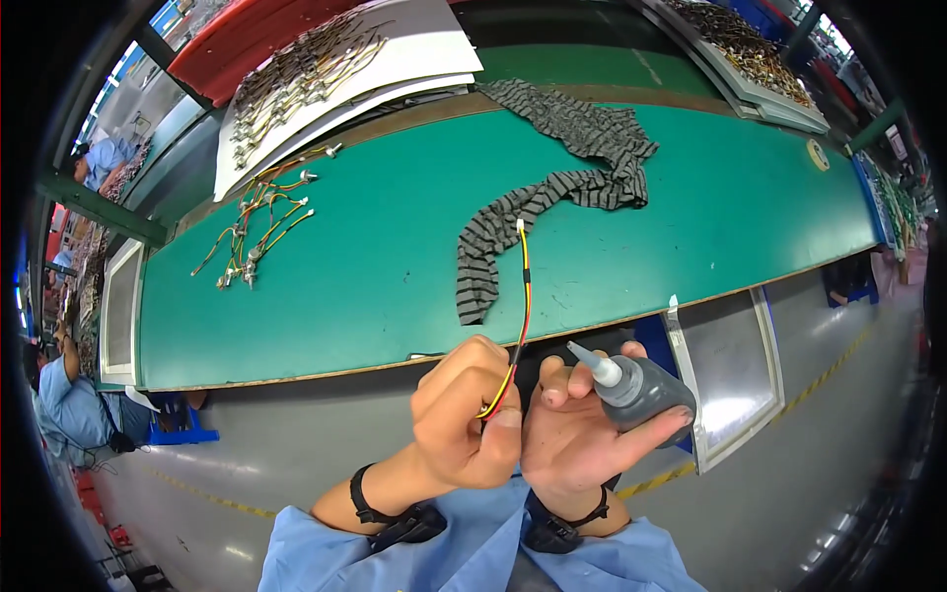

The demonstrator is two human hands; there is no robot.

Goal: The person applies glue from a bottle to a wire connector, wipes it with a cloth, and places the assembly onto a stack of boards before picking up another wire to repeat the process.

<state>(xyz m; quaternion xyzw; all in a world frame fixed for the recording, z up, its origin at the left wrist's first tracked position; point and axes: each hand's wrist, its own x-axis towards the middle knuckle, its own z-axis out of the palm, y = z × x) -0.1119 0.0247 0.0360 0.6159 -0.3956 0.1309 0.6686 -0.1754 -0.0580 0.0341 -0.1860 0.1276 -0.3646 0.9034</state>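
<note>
**Wire in the left fist, nozzle tilted its way**

So the left hand point(464, 414) is curled up tight, pinching the wire point(527, 291) near its lower end. The wire's long axis runs up and away from the person, bowing a bit, with the white plug point(521, 226) at the far end. Can't tell if that plug touches the striped cloth point(592, 185) behind it.

Right hand point(567, 434) is palm up, half open, thumb and fingers wrapped on a dark bottle point(646, 395). It leans left, so the nozzle point(588, 356) points toward the wire: near, just right of it, with a gap between.
</note>
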